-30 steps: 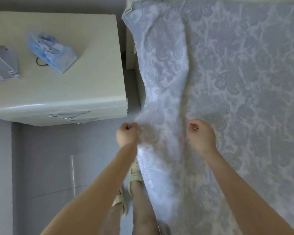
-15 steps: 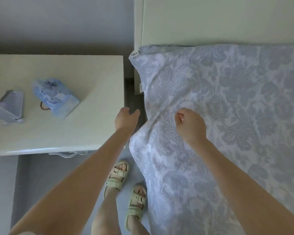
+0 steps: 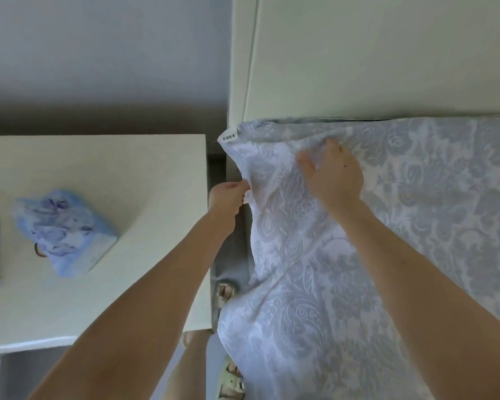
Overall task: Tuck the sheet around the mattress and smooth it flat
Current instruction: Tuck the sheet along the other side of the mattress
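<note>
From the head view, looking down the person's two bare forearms, the sheet [image 3: 401,226] covers the bed on the right. It is a soft woven cloth, pale white with a grey-blue damask of leaves and scrolls, and it reaches up to the smooth cream headboard [image 3: 387,53]. Whatever lies under it is hidden.

The left hand [image 3: 227,197] is at the side edge of the sheet. Its fingers [image 3: 240,186] are drawn together and pinch the hem where the cloth drops over the side of the bed. Just above those fingertips the corner of the sheet stands in a rounded peak, with a small white sewn label [image 3: 230,136] whose print is too small to read.

The right hand [image 3: 335,174] lies on top of the bed near that same corner, knuckles up. Its curled fingers [image 3: 329,144] and thumb have gathered a ridge of cloth, and short creases fan out from the grip toward the headboard. Between the two hands the sheet is pulled into long soft folds. Below the left wrist it hangs loose and rumpled down the side.

Left of the left hand, across a narrow gap, stands a nightstand [image 3: 113,168] with a flat, glossy cream top. On it lies a boxy blue packet [image 3: 67,235] with a floral print. Below the hanging cloth, pale strapped sandals [image 3: 227,290] show on the grey floor.
</note>
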{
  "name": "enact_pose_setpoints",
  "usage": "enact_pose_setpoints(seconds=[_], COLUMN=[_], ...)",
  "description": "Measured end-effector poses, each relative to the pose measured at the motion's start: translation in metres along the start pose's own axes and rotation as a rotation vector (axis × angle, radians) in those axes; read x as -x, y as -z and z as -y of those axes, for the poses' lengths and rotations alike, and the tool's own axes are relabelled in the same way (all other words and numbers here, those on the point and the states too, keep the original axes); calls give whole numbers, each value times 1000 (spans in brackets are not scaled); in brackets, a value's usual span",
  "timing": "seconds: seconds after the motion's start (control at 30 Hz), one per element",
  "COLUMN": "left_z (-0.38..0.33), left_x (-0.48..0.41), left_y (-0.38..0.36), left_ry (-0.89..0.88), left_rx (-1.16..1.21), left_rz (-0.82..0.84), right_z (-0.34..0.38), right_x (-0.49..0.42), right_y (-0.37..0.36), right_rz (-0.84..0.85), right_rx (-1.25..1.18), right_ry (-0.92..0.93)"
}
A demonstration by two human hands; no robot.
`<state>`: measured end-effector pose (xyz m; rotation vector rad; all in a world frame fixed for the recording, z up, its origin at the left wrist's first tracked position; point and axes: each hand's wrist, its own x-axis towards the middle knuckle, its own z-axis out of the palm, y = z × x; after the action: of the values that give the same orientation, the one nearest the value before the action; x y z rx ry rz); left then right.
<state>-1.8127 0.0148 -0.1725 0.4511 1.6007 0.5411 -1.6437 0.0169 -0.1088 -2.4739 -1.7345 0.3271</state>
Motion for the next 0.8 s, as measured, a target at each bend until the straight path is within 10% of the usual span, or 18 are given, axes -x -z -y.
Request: enact_pose_setpoints(seconds=[0.23,0.63,0.8], left_z=[-26,-89,-95], left_x=[-8,6,-30], left_y=[-4,37,44], left_ry=[110,-979,-770], left_rx=[-38,-803,-996], left_rz=[360,-278,-273], right_z=[40,75,80], right_x=[-35,-56,-52], right_y=[-10,25,0], right_rz=[9,-85,-15], right_rx=[95,-239,-258], right_ry=[-192,-239,-173])
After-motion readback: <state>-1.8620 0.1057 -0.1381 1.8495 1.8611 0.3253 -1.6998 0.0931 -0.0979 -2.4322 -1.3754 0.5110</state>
